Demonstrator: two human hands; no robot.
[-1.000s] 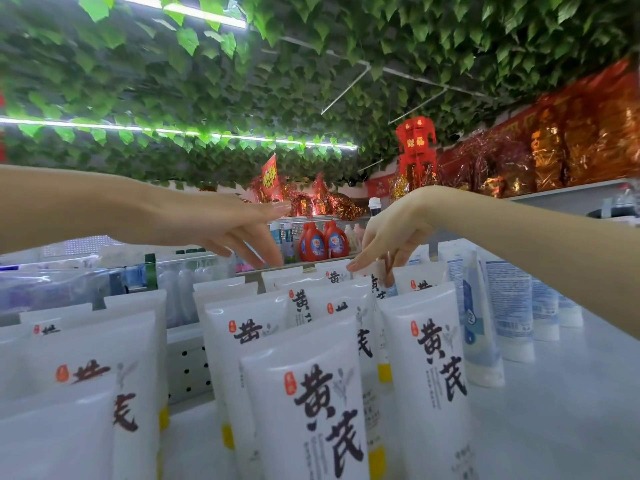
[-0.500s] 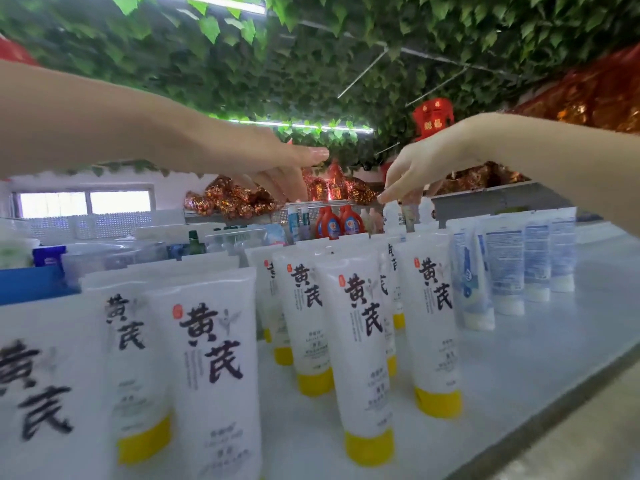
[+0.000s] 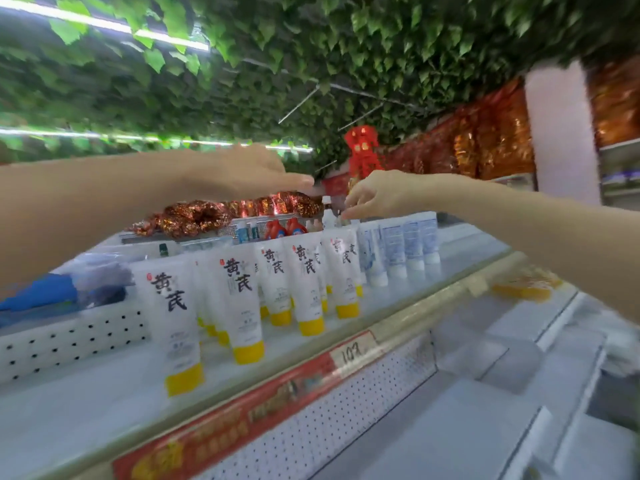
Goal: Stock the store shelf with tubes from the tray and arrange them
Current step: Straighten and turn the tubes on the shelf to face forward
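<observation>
Hovering over the tubes [image 3: 305, 271], left hand [image 3: 249, 172] spread flat; right hand [image 3: 373, 195] curled, grip unclear.

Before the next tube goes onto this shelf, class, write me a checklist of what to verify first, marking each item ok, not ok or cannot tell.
1. Yellow-capped tubes stand upright on their caps: ok.
2. Their labels face the front: ok.
3. Blue-printed tubes sit in their own group, to the right of the yellow-capped ones: ok.
4. Left hand free, fingers straight, holding nothing: ok.
5. Right hand gripping a tube: cannot tell; its fingers curl down over the back row, blurred.
6. Bare shelf space at the front for more: ok.
</observation>
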